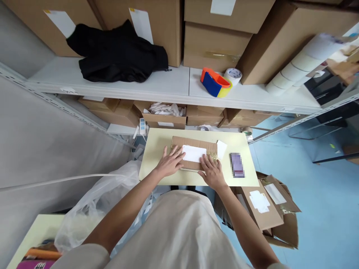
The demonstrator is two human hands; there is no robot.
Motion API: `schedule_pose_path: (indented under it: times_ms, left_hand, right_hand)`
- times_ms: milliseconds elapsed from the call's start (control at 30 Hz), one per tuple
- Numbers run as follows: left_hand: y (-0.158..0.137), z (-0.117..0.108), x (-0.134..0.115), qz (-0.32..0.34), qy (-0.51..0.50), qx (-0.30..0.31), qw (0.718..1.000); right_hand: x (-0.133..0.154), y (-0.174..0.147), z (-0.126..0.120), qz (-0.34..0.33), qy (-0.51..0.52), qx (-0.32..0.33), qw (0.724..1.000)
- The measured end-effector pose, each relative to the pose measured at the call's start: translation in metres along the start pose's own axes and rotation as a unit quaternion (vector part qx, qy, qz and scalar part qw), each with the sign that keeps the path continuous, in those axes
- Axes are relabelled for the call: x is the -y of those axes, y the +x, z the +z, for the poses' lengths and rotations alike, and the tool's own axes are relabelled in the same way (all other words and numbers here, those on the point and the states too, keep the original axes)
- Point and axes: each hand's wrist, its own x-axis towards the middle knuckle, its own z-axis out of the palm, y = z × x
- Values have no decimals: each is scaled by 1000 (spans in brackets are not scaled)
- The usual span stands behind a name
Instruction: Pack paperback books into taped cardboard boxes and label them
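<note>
A flat brown cardboard box (pixel 193 141) lies on the pale yellow table (pixel 159 136) in front of me, with a white label (pixel 194 152) on its top face. My left hand (pixel 170 162) rests on the box's left side, fingers stretched out and their tips at the label's left end. On the right, my right hand (pixel 211 169) lies over the front right part of the box, fingers extended, touching the label's lower right corner. Shiny tape (pixel 213 149) shows at the box's right end. Beside that end lies a white paper slip (pixel 221 148).
A blurred purple phone-like object (pixel 237 164) lies at the table's right. Behind stands a shelf (pixel 179 87) with a black garment (pixel 120 54), tape rolls (pixel 233 74) and boxes. Flattened cardboard (pixel 263 209) is on the floor at right; a clear plastic bag (pixel 92 209) is at left.
</note>
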Motion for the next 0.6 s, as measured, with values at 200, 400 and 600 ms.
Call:
schedule_pose_path:
  times_ms: [200,400,600]
  left_hand:
    - [-10,9,19,-204,-101,-98,969]
    - [6,13,30,-317,-326,-58,889]
    - [6,16,22,-314,-382,-109,862]
  right_hand:
    - [-25,1,3,218,172,-73,958]
    - [-43,21,7,363,450,-80,812]
    - [-26,14,-13,389,547,-94,735]
